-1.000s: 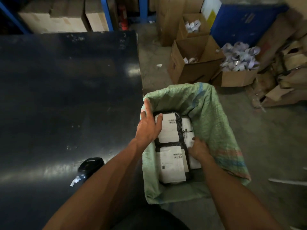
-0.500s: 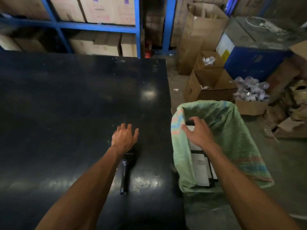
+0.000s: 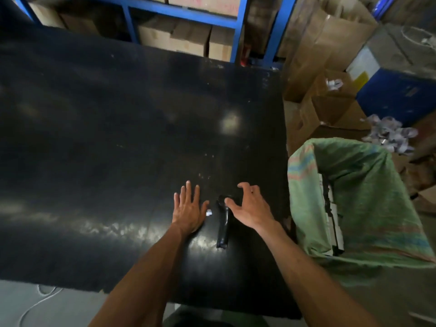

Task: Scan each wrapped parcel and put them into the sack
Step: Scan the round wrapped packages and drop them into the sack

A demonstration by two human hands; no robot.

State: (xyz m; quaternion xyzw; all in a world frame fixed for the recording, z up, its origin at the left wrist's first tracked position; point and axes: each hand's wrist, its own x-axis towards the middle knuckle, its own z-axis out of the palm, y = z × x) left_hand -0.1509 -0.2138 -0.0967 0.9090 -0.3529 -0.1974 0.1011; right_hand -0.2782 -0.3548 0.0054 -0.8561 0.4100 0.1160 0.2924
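Head view: right hand [image 3: 251,207], fingers spread and empty, reached for the black handheld scanner [image 3: 223,223] on the dark bench [image 3: 118,138]; left hand [image 3: 188,212] lay flat, empty. Wrapped parcels [image 3: 331,208] sat in the green woven sack [image 3: 368,199] at three o'clock; a hasty grab might have knocked the scanner away.

The room is dim, with light falling from overhead. The black table [image 3: 118,138] throws back one round glare spot at its right side and a long smeared streak of reflection across the near part. The scanner [image 3: 223,223] barely separates from the dark surface. Both forearms are evenly lit with soft shadow beneath. Motion blur softens the cardboard boxes [image 3: 330,107], the blue rack [image 3: 236,27] and the green sack [image 3: 368,197]. Straight edges bow toward the frame borders.
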